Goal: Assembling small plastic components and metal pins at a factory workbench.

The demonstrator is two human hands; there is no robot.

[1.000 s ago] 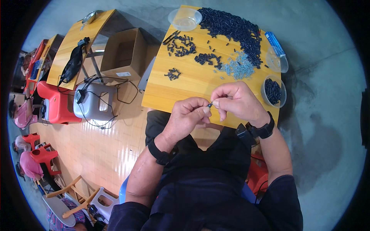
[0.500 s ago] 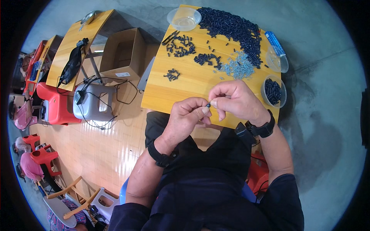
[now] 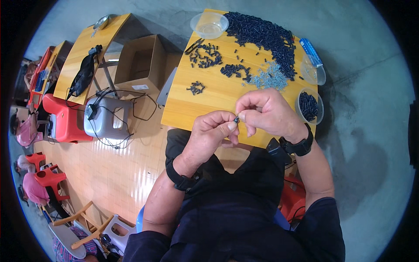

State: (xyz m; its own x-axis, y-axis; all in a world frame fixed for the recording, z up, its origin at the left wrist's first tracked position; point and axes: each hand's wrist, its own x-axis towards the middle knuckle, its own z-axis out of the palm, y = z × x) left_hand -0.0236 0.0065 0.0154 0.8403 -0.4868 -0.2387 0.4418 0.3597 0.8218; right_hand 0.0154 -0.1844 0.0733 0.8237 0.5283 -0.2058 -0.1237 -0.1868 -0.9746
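Note:
Above the table's near edge, my left hand (image 3: 213, 133) pinches a small dark cylindrical piece (image 3: 236, 120) between thumb and forefinger. My right hand (image 3: 271, 114) meets it there, thumb and forefinger closed at the piece's upper end. Whatever lies between the right fingertips is too small to make out. Beyond my hands, small silvery-blue metal parts (image 3: 270, 77) lie heaped beside a large pile of short black cylinders (image 3: 259, 32). Smaller clusters of black pieces (image 3: 235, 70) are spread to the left, with a little group (image 3: 196, 87) nearest me.
A clear tub (image 3: 321, 111) of black pieces stands at the table's right edge, near another clear container (image 3: 321, 76) and a blue box (image 3: 310, 51). At the far left are a clear bowl (image 3: 198, 27) and black tweezers (image 3: 192, 47). Stools and a cardboard box (image 3: 131, 65) stand left.
My hands stay together at the small piece with hardly any movement. The whole view has shifted slightly, so the table appears a little lower and further right.

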